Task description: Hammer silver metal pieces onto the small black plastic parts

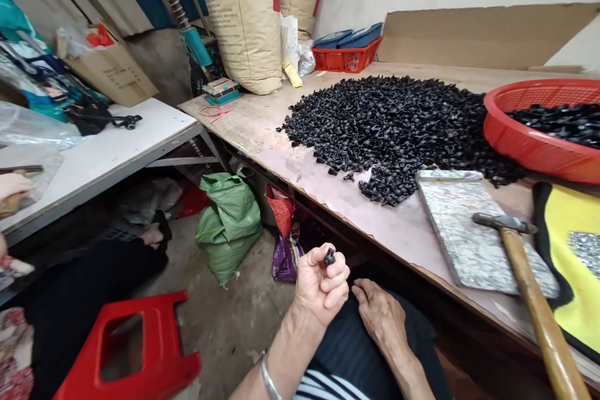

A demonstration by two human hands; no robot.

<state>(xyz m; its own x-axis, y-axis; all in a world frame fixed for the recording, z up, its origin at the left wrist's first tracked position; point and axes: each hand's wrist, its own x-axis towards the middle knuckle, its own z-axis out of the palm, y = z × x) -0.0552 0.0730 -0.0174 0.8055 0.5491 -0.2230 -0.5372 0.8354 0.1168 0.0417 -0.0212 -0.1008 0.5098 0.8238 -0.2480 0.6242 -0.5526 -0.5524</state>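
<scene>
Raised above my lap, my left hand [322, 287] pinches a small black part [329, 257] between thumb and fingers; the part looks like a little moulded plastic fitting. My right hand [382, 315] lies on my dark-clothed thigh with its fingers stretched out and nothing in it. A large heap of similar black parts [398, 125] spreads over the wooden table [300, 169]. Closer on the right, a hammer [520, 262] with a wooden handle lies across a grey speckled slab [462, 219].
A red round basket [529, 144] holds more black pieces, beside a yellow cloth [576, 231] with small silvery bits. Sacks [244, 19] and a red crate [347, 57] stand behind. Left are a green bag [229, 219], a red stool [140, 337] and another person's hand [14, 184] at a white table.
</scene>
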